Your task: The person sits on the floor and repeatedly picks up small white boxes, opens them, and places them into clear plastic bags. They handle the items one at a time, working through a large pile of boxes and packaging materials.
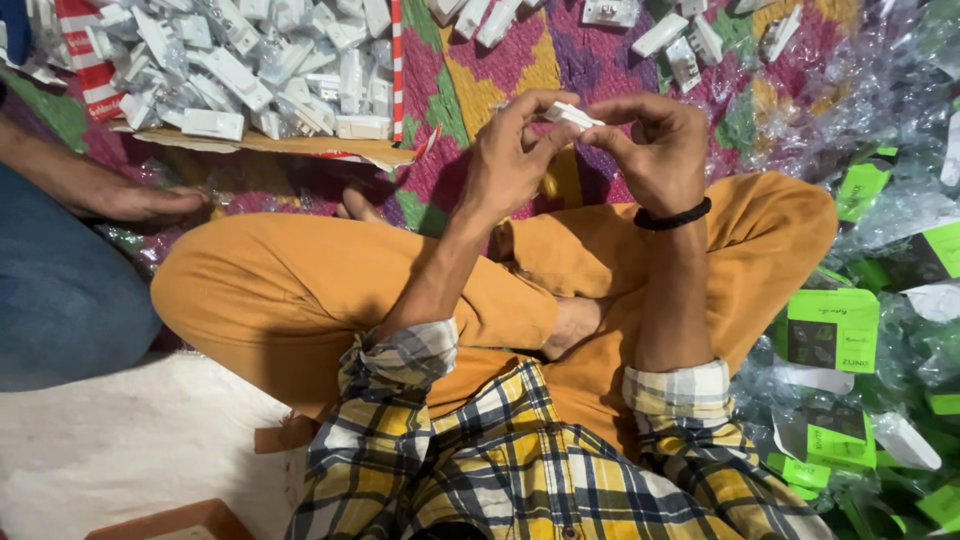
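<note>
I sit cross-legged in mustard-orange trousers and a yellow plaid shirt. Both hands are raised in front of me over the patterned mat. My left hand [515, 155] and my right hand [655, 145] pinch the two ends of a small white plastic part [572, 116] between fingertips. A black band circles my right wrist. My bare foot shows between my knees.
A cardboard tray [290, 145] heaped with several white plastic parts lies at the upper left. More white parts [680, 45] are scattered on the colourful mat ahead. Clear plastic bags and green printed cards [830, 330] pile up on the right. Another person's leg in jeans and foot [150, 205] are at the left.
</note>
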